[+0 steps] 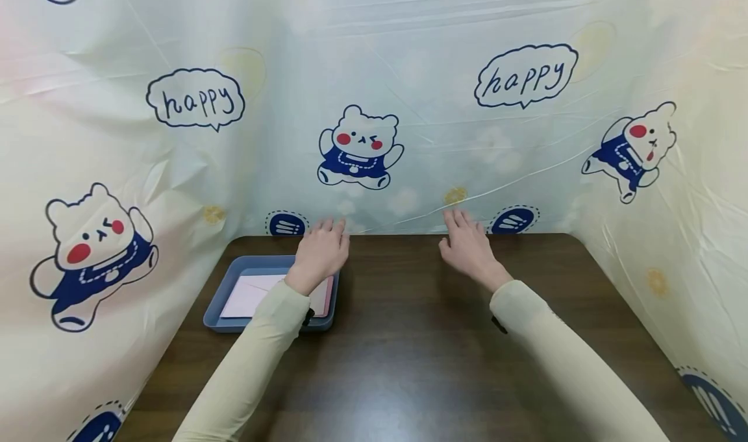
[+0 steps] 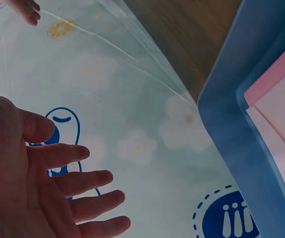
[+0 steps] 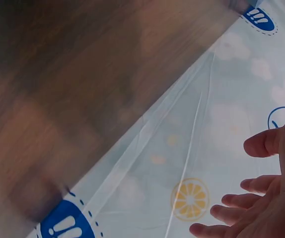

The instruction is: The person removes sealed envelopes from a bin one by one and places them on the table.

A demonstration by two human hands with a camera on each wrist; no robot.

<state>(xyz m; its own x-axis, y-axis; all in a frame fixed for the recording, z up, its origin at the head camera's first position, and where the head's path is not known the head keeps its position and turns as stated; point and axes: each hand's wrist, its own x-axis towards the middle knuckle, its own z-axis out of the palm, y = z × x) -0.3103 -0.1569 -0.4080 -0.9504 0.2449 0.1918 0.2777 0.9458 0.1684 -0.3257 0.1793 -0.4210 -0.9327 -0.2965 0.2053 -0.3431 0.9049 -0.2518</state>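
My left hand (image 1: 321,254) is held out above the right side of a blue tray (image 1: 211,312), palm down, with nothing in it. In the left wrist view the fingers (image 2: 90,198) of that hand are spread and fairly straight. Inside the tray lie pale pink envelopes or folded papers (image 1: 248,297), with a deeper pink sheet (image 2: 276,74) among them; the left forearm covers part of them. My right hand (image 1: 469,244) reaches over the far part of the table, its fingers extended and holding nothing. The right wrist view shows its fingers (image 3: 232,208) apart from any object.
A dark brown wooden table (image 1: 397,351) lies below both hands. Behind its far edge and along both sides hangs a pale curtain (image 1: 432,143) printed with bears, the word "happy" and fruit slices.
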